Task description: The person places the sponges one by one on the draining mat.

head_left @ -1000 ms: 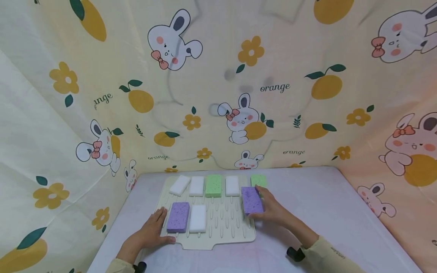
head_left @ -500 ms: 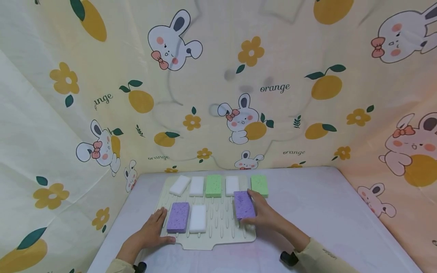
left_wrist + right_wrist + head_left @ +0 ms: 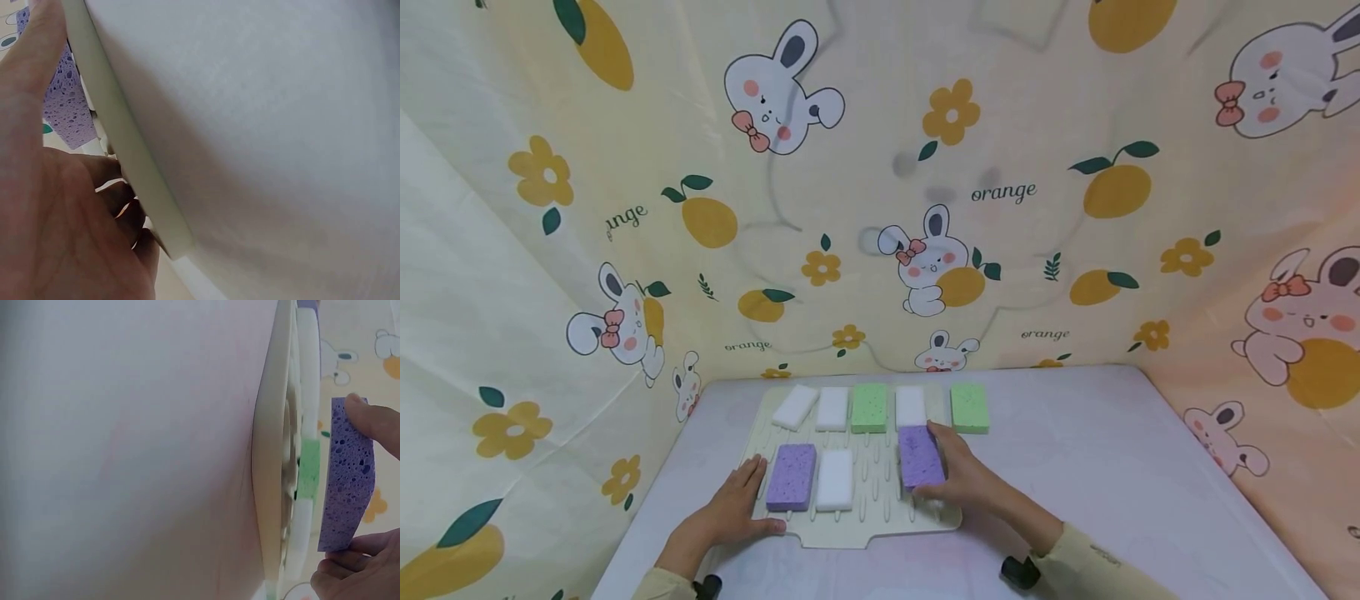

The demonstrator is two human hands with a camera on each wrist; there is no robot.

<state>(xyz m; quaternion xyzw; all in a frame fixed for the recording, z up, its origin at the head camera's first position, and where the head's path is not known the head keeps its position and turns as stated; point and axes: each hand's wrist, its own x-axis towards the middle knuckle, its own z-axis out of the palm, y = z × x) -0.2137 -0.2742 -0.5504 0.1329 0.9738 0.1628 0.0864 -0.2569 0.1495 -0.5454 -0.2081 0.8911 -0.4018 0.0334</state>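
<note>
My right hand [image 3: 964, 473] pinches a purple sponge [image 3: 920, 458] between thumb and fingers, over the right part of a cream ridged mat [image 3: 887, 525]. A gap shows between this sponge [image 3: 350, 475] and the mat [image 3: 272, 462] in the right wrist view. My left hand [image 3: 730, 504] rests at the mat's left edge, thumb by the front corner and fingers along the side. Beside it another purple sponge [image 3: 791, 477] lies on the mat, then a white sponge [image 3: 835, 481].
Along the mat's back row lie a tilted white sponge [image 3: 795, 407], a second white one [image 3: 832, 409], a green sponge [image 3: 869, 408] and a third white one [image 3: 911, 407]. Another green sponge [image 3: 970, 408] lies at the back right corner. A patterned cloth [image 3: 850, 208] surrounds the white table [image 3: 1090, 467].
My right hand has carried the purple sponge leftward and slightly nearer, from the mat's right edge to over its ridges, uncovering the right green sponge. The left hand has stayed put.
</note>
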